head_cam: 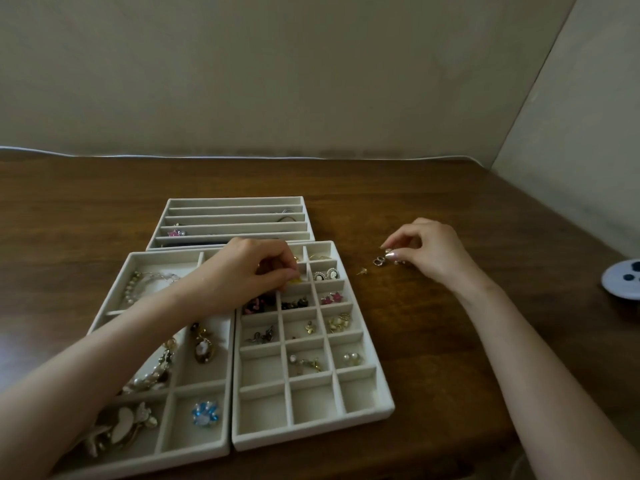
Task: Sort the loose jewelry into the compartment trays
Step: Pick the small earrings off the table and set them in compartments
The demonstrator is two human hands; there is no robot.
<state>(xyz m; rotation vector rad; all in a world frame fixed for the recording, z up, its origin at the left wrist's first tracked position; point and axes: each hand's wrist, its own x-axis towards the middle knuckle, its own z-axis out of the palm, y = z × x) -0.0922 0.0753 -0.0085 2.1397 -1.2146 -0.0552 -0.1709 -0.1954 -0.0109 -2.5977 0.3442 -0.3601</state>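
Three cream compartment trays lie on the wooden table. The small-grid tray [381,407] holds earrings in several cells. My left hand [256,268] hovers over its upper cells and pinches a small yellow piece [296,280] at the fingertips. Right of the tray, my right hand [426,251] pinches a small gold piece [388,251] from a little heap of loose jewelry [381,261] on the table. A single gold stud [362,271] lies just left of that heap.
The large-cell tray [194,448] on the left holds pearl strands, brooches and a blue flower piece [205,414]. A tray with long slots [239,200] sits behind. A white round object with dark spots [623,278] lies at the right edge. The wall stands close behind.
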